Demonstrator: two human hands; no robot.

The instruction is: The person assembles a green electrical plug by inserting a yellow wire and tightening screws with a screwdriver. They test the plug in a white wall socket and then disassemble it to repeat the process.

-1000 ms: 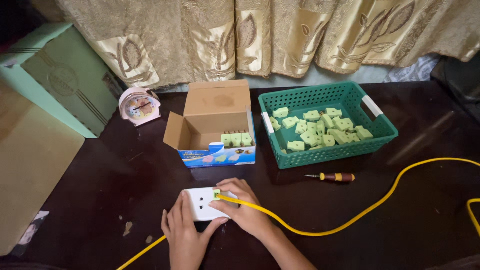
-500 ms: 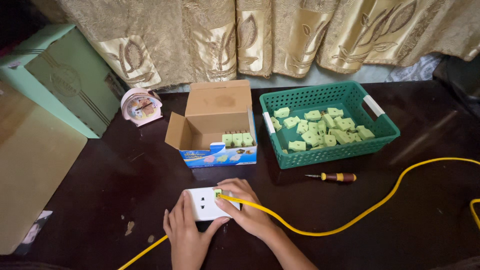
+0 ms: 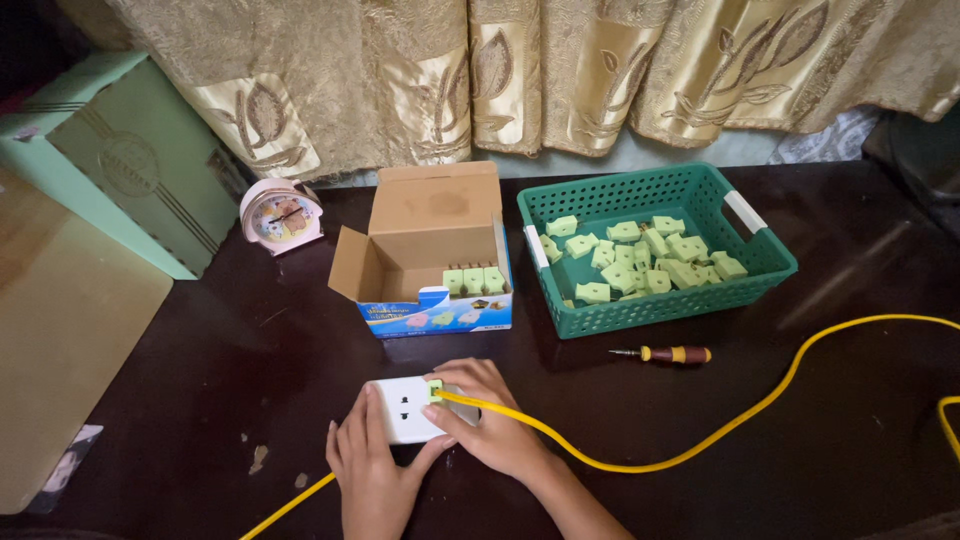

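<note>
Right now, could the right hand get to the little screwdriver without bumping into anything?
Probably yes. The right hand rests on the white socket, and the screwdriver lies on bare table to its right. Only the yellow cable curves below that path, and the green basket sits behind it.

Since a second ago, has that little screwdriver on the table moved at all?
No. The screwdriver lies in the same spot just below the green basket, pointing the same way; the tiny shift in the picture matches the basket's own, so only the camera moved.
</note>
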